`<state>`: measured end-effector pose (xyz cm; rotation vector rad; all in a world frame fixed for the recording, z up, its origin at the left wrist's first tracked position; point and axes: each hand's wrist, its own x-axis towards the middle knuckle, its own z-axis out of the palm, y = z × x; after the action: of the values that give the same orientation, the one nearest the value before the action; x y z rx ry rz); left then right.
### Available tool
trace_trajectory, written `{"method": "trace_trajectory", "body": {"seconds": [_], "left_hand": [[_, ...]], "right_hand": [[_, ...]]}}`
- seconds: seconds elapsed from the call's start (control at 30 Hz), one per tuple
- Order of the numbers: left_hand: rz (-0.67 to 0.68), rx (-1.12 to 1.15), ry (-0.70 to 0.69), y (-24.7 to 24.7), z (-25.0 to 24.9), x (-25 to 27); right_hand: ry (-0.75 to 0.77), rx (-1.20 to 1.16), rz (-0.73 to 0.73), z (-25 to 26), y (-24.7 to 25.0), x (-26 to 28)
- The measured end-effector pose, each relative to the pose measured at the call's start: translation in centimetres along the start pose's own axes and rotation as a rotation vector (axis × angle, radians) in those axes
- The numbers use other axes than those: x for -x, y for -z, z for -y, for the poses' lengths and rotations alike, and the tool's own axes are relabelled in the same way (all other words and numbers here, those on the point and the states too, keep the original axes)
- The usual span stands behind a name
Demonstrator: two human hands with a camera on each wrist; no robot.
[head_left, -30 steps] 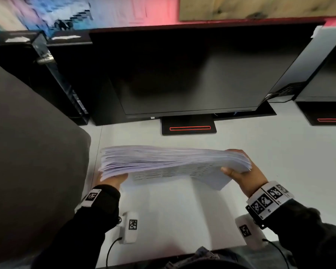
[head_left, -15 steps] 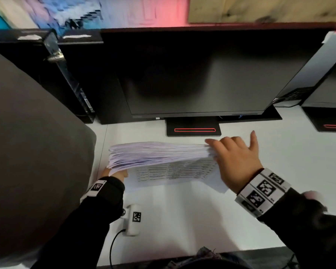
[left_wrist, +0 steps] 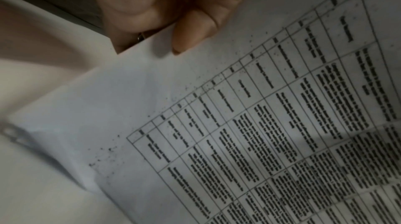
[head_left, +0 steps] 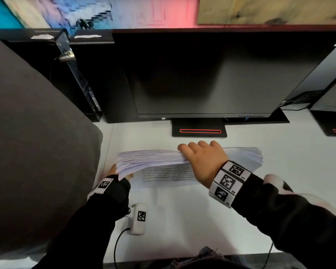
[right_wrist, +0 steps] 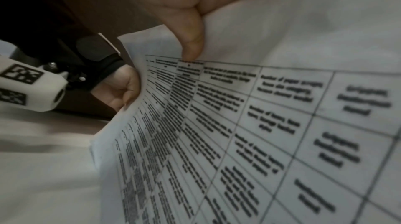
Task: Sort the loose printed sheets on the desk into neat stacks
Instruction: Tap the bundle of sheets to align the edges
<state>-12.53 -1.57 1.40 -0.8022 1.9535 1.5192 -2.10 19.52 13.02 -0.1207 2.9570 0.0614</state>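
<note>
A thick stack of printed sheets [head_left: 149, 160] stands on its long edge on the white desk [head_left: 182, 220], with a sheet of tables [head_left: 169, 175] facing me. My left hand [head_left: 120, 174] grips the stack's left end; its thumb [left_wrist: 190, 33] lies on the table sheet [left_wrist: 260, 124]. My right hand [head_left: 202, 162] reaches over the top edge near the middle, fingers curled down the far side. Its thumb [right_wrist: 190, 39] presses the near sheet [right_wrist: 260, 124]. The stack's right end [head_left: 246, 158] sticks out past that hand. The left hand [right_wrist: 121, 90] also shows in the right wrist view.
A dark monitor [head_left: 211, 74] with its red-lined base [head_left: 199, 131] stands just behind the stack. A second monitor [head_left: 334, 94] is at the right. A large dark grey cushion [head_left: 37, 152] fills the left side. A black computer tower [head_left: 76, 84] stands at the back left.
My right hand has left the stack's right end and come over the top edge toward the middle. The left hand keeps its hold on the left end.
</note>
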Motion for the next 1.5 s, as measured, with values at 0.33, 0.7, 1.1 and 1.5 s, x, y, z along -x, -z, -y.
{"method": "trace_trajectory", "body": {"seconds": [0.33,0.7,1.1,1.5], "left_hand": [[0.012,0.094,-0.482,-0.9,1.1,2.3],[0.44,0.218,-0.021,-1.7,7.7,3.0],[0.062,-0.68,-0.124,3.1,12.0,-0.8],[-0.106,-0.475,-0.217,5.4,8.3,-4.5]], "right_hand": [[-0.312,-0.623,-0.098,-4.6,1.0,-0.5],[-0.661,-1.034,0.215,-6.0,-8.6,-1.5],[-0.645,-1.092,0.381,-0.2,-14.9,-3.9],[-0.491,-1.078,0.42,1.7,-17.3,-4.7]]}}
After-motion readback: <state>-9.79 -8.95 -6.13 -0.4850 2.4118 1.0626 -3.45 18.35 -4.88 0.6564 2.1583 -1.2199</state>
